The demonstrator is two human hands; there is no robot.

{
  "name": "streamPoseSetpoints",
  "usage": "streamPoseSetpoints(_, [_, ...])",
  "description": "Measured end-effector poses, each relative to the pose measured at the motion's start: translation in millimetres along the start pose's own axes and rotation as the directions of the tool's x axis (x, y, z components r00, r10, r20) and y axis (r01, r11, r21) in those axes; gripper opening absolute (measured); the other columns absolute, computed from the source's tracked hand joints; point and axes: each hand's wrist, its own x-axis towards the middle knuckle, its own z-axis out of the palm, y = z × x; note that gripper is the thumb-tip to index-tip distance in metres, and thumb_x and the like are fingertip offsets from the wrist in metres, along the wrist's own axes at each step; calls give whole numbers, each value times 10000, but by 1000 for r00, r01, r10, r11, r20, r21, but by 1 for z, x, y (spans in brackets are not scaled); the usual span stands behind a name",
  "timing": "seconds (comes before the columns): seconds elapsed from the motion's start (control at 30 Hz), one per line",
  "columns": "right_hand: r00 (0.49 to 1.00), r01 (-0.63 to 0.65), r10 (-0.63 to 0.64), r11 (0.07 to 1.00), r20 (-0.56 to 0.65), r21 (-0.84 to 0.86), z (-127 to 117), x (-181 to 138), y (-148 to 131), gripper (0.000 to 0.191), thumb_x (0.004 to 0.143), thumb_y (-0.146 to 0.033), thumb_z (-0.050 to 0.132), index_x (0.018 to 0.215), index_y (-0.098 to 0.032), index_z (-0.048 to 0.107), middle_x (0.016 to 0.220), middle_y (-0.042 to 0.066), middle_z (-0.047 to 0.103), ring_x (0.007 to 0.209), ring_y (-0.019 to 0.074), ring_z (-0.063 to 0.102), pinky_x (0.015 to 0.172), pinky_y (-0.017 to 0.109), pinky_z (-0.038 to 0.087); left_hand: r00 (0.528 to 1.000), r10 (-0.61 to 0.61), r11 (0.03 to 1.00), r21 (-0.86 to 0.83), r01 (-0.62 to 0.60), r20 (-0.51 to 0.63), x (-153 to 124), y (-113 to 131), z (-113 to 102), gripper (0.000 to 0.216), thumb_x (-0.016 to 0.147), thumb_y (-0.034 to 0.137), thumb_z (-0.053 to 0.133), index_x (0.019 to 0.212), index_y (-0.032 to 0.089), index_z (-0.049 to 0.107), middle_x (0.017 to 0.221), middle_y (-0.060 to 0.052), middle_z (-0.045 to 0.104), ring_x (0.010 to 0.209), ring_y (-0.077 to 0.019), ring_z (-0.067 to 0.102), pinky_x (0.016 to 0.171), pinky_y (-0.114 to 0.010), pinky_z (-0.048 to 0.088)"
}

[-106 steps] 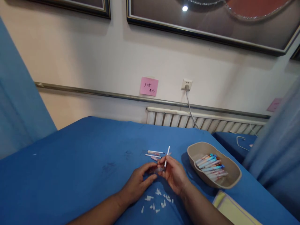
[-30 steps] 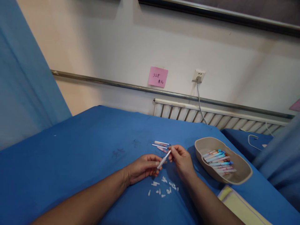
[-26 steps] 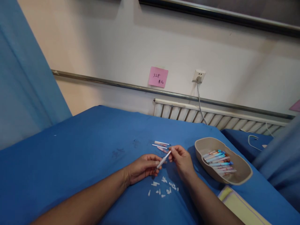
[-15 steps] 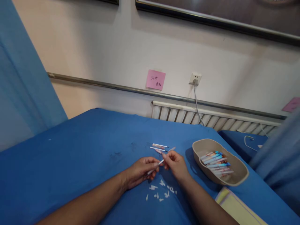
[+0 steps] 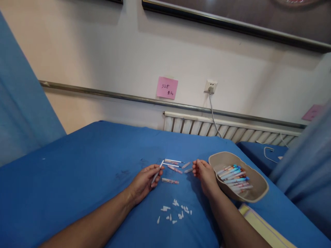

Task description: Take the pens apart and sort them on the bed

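Split! | left hand (image 5: 145, 181) solo, pinching pen (image 5: 156, 176) | right hand (image 5: 207, 176) swings toward sheet (image 5: 90, 165)'s right edge, half-curled, grip unclear | two-handed work seemingly paused

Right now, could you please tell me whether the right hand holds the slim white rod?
No, the left hand holds the slim white rod, away from the right hand.

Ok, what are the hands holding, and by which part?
The left hand pinches a slim white-and-grey stick around its middle. Whether the right hand holds anything cannot be told.
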Motion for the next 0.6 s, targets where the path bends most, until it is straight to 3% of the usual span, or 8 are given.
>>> streamPoseSetpoints(0.13, [998, 14, -18, 998, -62, -66, -4, 6, 4, 324, 636, -468, 648, 716, -159, 589, 584, -8, 597, 448, 92, 502, 414, 190, 363, 999, 35, 999, -10, -35, -23, 0, -1, 0, 184, 721, 160, 646, 897, 128, 602, 776, -26, 592, 547, -69, 511, 428, -157, 339])
streamPoseSetpoints(0.27, [985, 89, -130, 948, -117, -307, -9, 16, 17, 276, 698, -424, 538, 760, -161, 591, 672, 23, 635, 512, 127, 564, 444, 214, 405, 998, 38, 999, 15, -37, -48, 0, -2, 3, 229, 699, 128, 672, 918, 130, 606, 822, -46, 622, 583, -84, 542, 478, -174, 389])
streamPoseSetpoints(0.47, [969, 155, -232, 840, -86, -520, -20, 30, 36, 210, 640, -345, 581, 751, -174, 629, 676, 28, 652, 636, 187, 602, 554, 262, 443, 998, 23, 998, 57, -20, -53, 0, -1, 6, 239, 727, 149, 668, 961, 143, 617, 903, -70, 650, 619, -94, 568, 508, -184, 412])
streamPoseSetpoints(0.6, [962, 178, -266, 769, -54, -614, -25, 34, 41, 220, 657, -282, 562, 820, -163, 648, 790, 71, 678, 713, 213, 618, 655, 304, 455, 998, 11, 998, 55, -8, -62, 0, -1, 7, 226, 737, 161, 668, 958, 144, 620, 894, -68, 655, 615, -93, 572, 507, -185, 415])
